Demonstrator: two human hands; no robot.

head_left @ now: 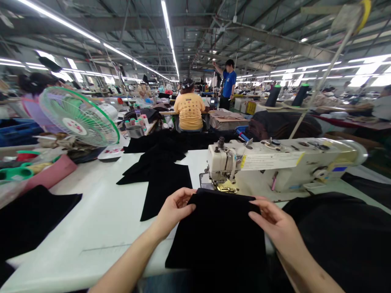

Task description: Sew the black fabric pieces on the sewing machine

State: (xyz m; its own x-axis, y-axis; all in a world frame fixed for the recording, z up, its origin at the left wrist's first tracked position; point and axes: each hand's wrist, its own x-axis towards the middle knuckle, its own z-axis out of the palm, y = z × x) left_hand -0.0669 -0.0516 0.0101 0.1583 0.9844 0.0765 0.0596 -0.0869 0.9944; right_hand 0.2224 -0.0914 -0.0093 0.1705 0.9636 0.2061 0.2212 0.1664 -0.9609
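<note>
A black fabric piece [218, 232] hangs between my hands over the front of the table, its top edge level with the sewing machine's needle area. My left hand [180, 205] pinches its upper left corner, thumb on the near side. At the upper right corner my right hand [270, 215] grips the cloth between thumb and fingers. Just beyond the cloth stands a white sewing machine [259, 165], with its presser foot [227, 189] close behind the fabric's top edge. More black cut pieces [166, 185] lie on the white tabletop [106, 215] to the left.
A green-rimmed fan [79, 118] stands at the back left. Dark cloth [339, 240] is heaped at the right, another black piece [33, 219] lies far left. Thread cones [273, 96] rise behind the machine. A person in a yellow shirt [189, 110] sits ahead; another in blue [228, 83] stands.
</note>
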